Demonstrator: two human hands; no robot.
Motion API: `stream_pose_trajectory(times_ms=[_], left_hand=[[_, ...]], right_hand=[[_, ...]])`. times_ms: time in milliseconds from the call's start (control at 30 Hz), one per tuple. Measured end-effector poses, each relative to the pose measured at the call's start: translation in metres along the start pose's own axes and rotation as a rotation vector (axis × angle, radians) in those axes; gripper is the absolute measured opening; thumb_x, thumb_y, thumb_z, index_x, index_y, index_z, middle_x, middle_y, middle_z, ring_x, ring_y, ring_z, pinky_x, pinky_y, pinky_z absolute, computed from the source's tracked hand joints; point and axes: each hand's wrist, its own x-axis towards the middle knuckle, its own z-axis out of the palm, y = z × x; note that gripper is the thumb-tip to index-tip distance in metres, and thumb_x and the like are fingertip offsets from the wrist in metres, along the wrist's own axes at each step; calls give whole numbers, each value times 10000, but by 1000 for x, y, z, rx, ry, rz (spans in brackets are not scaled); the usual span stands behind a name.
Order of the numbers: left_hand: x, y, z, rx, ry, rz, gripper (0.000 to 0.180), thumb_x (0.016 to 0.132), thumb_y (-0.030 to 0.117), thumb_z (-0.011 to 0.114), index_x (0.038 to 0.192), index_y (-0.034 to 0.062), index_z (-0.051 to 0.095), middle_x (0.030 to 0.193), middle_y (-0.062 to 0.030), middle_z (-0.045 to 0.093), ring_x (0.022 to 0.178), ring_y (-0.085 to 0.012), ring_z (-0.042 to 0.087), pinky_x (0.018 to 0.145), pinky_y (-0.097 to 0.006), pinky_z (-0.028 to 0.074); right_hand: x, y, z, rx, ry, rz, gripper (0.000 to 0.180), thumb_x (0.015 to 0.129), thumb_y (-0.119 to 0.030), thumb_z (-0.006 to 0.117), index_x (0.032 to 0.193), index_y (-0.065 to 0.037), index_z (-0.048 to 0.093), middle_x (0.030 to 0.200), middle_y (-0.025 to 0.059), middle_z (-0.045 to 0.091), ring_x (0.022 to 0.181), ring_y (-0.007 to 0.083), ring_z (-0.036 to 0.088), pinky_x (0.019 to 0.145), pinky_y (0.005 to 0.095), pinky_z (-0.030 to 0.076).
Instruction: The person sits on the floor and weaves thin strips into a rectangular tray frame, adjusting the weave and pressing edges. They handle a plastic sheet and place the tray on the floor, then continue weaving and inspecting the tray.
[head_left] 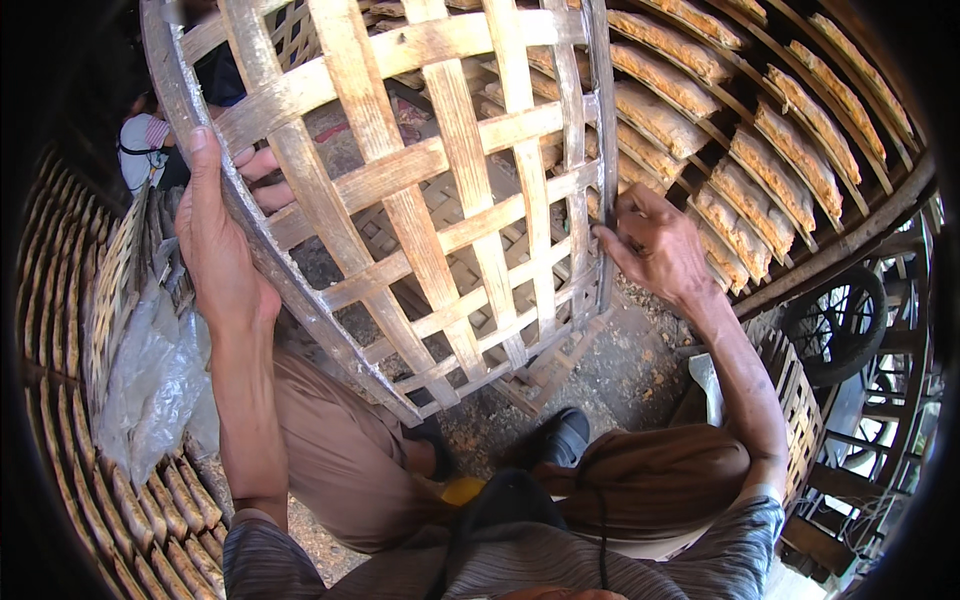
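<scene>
Woven bamboo tray (398,172) held tilted, front and centre. Left hand (225,240) clamps left rim (300,297), thumb in front, fingers behind. Right hand (660,240) grips right rim (603,100), fingertips partly hidden. I'd load rims, not slats (465,110); keep edge off loaded rack (835,245).

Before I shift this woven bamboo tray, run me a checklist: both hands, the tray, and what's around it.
1. Left hand gripping the rectangular tan woven bamboo tray: ok, thumb in front, fingers behind.
2. Right hand securely closed on the opposite edge: cannot tell; curled there, hold partly hidden.
3. Tray bare: ok, its open lattice shows nothing lying on it.
4. Gap between tray and rough pale-brown slabs: cannot tell; they overlap in view.
5. Grey floor clean: not ok, crumbs scattered.
</scene>
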Motion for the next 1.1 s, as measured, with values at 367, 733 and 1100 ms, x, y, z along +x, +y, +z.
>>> stream_pose_trajectory(times_ms=[367, 733, 1100], left_hand=[[2, 3, 0, 2, 7, -41, 525, 1083, 509, 612, 1262, 15, 625, 983, -82, 735, 761, -154, 741, 657, -290, 631], [-6, 8, 1, 10, 30, -36, 479, 1093, 484, 608, 1243, 29, 621, 988, -72, 728, 774, -151, 740, 671, -290, 636], [-9, 6, 4, -24, 18, -48, 440, 1099, 481, 600, 1162, 46, 627, 999, -83, 734, 794, -152, 744, 695, -286, 637]], right_hand=[[23, -15, -11, -191, 251, -97, 382, 939, -165, 783, 1311, -116, 711, 898, 63, 651, 715, 254, 696, 617, 406, 617], [20, -13, 5, -354, 283, -171, 328, 874, -115, 771, 1192, -69, 701, 965, 39, 639, 816, 198, 701, 582, 363, 631], [20, -12, 9, -390, 152, -204, 106, 878, -91, 714, 954, -50, 653, 894, 74, 638, 734, 210, 682, 528, 345, 626]])
